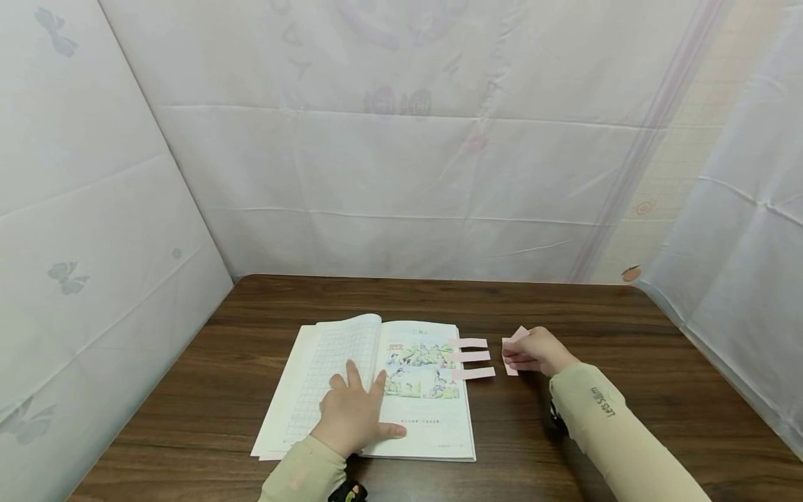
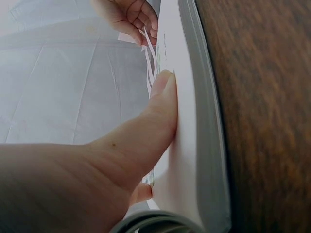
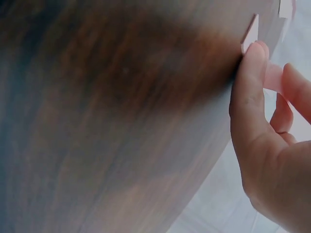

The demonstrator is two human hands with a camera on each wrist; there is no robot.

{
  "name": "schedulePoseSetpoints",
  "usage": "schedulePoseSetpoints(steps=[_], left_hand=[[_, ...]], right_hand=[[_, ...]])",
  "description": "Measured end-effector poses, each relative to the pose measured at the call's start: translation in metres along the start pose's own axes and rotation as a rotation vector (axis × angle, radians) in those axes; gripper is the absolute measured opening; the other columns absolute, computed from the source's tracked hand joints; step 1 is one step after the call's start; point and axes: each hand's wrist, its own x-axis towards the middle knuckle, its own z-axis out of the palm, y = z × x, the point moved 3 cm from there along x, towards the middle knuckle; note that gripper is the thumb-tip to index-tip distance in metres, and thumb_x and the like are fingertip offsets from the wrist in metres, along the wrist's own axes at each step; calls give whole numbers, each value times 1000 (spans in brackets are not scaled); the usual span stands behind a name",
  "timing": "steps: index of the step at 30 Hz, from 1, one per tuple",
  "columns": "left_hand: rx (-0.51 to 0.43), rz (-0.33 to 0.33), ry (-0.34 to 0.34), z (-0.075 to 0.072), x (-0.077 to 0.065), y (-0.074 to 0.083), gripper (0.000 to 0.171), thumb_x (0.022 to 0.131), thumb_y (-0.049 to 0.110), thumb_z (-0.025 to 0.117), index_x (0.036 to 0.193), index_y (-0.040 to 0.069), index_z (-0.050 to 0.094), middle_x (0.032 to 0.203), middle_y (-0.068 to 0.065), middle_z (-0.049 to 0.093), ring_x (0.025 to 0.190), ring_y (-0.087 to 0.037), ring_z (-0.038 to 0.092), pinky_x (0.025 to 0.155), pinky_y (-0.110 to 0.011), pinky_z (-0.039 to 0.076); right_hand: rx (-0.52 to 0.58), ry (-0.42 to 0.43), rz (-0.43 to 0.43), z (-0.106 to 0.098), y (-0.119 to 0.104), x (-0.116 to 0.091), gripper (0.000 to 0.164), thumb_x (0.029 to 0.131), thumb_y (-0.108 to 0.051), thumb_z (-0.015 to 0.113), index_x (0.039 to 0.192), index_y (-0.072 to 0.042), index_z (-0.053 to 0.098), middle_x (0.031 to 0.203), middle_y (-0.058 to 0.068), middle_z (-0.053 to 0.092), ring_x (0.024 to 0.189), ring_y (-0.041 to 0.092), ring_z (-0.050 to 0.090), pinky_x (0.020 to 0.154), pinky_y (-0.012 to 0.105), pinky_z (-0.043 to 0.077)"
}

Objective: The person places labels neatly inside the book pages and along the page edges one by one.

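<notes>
An open book lies on the table, with a grid-lined page at left and a page of colour drawings at right. My left hand rests on it with fingers spread across the fold; in the left wrist view the thumb presses the page near its lower edge. Three pink sticky strips stick out from the book's right edge. To their right, my right hand pinches a raised pink sticky strip. Its thumb touches a small pink sticky-note pad on the table.
The dark wood-grain table has its far edge against a pale printed cloth. More cloth hangs at the left and right sides. A black band circles the left wrist.
</notes>
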Motion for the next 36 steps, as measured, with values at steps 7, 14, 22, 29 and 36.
schedulePoseSetpoints(steps=[7, 14, 22, 29, 36], left_hand=[[3, 2, 4, 0, 0, 0, 100, 66, 81, 66, 142, 17, 56, 142, -40, 42, 94, -45, 53, 47, -35, 45], [6, 4, 9, -1, -1, 0, 100, 66, 81, 66, 142, 17, 56, 141, -40, 43, 93, -44, 53, 46, -34, 44], [11, 8, 17, -1, -2, 0, 99, 66, 81, 65, 141, 17, 56, 141, -40, 43, 90, -42, 53, 46, -33, 43], [3, 6, 16, -1, -2, 0, 99, 66, 81, 66, 141, 16, 56, 141, -39, 43, 92, -43, 53, 46, -34, 44], [-1, 8, 11, -1, -1, 0, 99, 66, 80, 66, 141, 16, 56, 141, -40, 43, 94, -45, 54, 47, -35, 45]], right_hand=[[-7, -70, 23, -5, -5, -3, 21, 98, -5, 57, 109, 12, 60, 79, 2, 71, 72, 9, 68, 71, 25, 58], [17, -150, 20, -8, -6, -4, 25, 100, -8, 54, 115, 12, 59, 84, 0, 72, 79, 9, 69, 75, 25, 58], [48, -218, 13, -11, -6, -4, 36, 103, -10, 48, 127, 17, 52, 90, 0, 72, 86, 10, 69, 81, 27, 57], [38, -276, 13, -12, -7, -5, 41, 106, -11, 41, 131, 20, 46, 96, 3, 71, 91, 12, 69, 85, 28, 56], [59, -326, 6, -15, -6, -6, 41, 107, -12, 39, 132, 19, 45, 105, 7, 69, 97, 14, 67, 91, 32, 55]])
